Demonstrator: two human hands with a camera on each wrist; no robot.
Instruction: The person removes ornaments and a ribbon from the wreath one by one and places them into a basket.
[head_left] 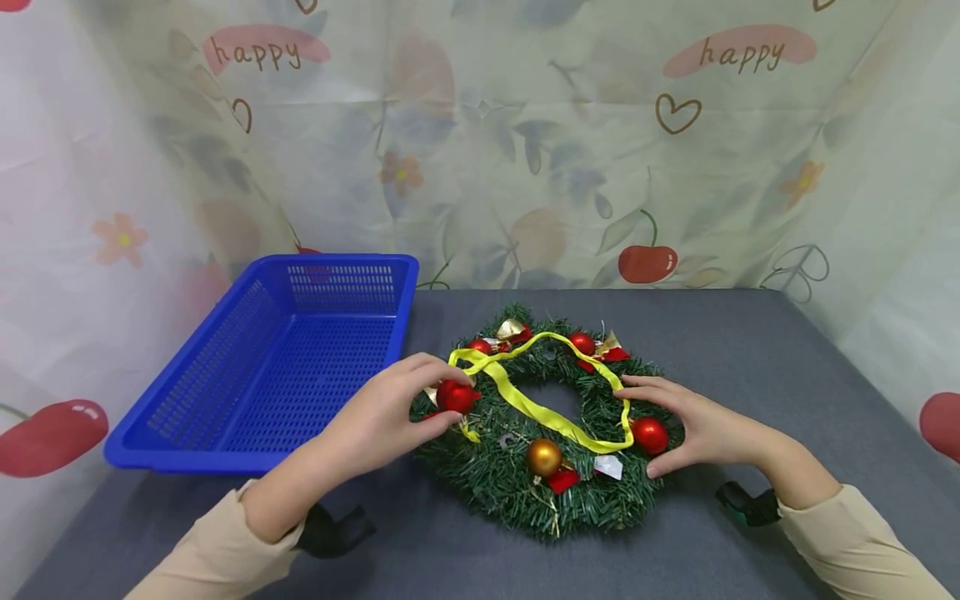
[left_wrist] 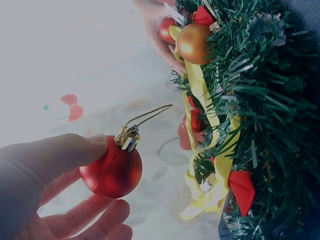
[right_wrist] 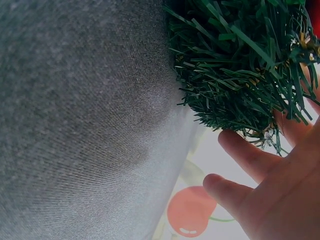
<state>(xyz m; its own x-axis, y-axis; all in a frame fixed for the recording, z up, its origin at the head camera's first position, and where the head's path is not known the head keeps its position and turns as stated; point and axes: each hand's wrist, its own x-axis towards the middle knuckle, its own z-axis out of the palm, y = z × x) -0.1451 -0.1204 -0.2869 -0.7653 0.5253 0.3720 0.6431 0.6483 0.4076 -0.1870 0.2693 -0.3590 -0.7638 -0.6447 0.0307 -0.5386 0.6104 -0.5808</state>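
My left hand pinches a red ball ornament between thumb and fingers, over the left side of a green wreath. In the left wrist view the ball's gold cap and string loop point up, and it is apart from the greenery. Spread around the wreath's right edge, my right hand has its fingers touching or close to the needles, near another red ball. A yellow ribbon lies loosely across the wreath. At the front sits a gold ball.
A blue plastic basket stands to the left of the wreath on the grey tabletop. Red balls, a gold bell and red bows dot the back of the wreath. A patterned curtain hangs behind.
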